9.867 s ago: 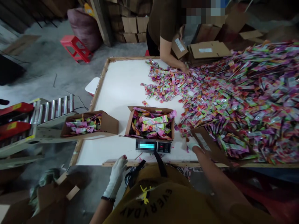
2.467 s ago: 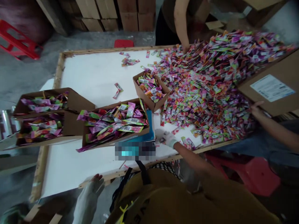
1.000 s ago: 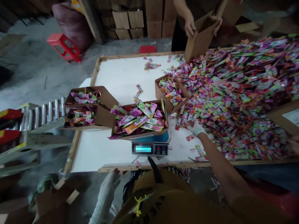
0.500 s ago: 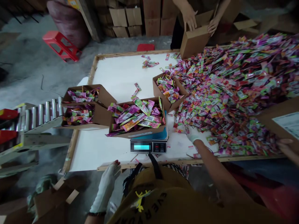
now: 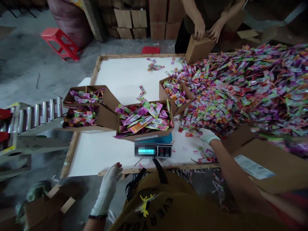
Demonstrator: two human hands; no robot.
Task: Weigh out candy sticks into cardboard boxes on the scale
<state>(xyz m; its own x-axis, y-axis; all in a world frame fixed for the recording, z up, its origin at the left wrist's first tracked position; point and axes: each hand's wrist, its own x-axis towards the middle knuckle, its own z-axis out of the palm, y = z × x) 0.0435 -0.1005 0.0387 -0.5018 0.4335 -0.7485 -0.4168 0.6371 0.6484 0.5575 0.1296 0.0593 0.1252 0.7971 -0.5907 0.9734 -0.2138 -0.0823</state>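
The right hand [image 5: 209, 134], in a white glove, is at the left fringe of a wide heap of candy packets [image 5: 231, 99], a little in from the near edge of the worktop [image 5: 120, 77]. Its fingers point left, just beside a loose packet [image 5: 191, 134] — whether they grip anything, I cannot tell. The left hand [image 5: 112, 176], gloved too, is at the near edge, left of the scale [image 5: 165, 151]; its fingers are loosely straight and slightly apart.

The heap covers most of the right side of the worktop, reaching the far edge. An open box [image 5: 166, 133], filled above its rim with packets, sits on the scale between the 2 hands, nearer the near edge than the far; the scale's display is lit but blurred out. Behind its right corner, a smaller box [image 5: 167, 101] of packets stands against the heap. 2 more filled boxes stand side by side at the left edge, next to a roller conveyor [image 5: 40, 115].

A few packets [image 5: 155, 66] lie loose towards the far edge. There, a co-worker's 2 hands [image 5: 215, 32] rest on top of an upright carton [image 5: 198, 51]. A larger carton [image 5: 281, 160] with a white label — tilted — is at the near edge, right of the right hand.
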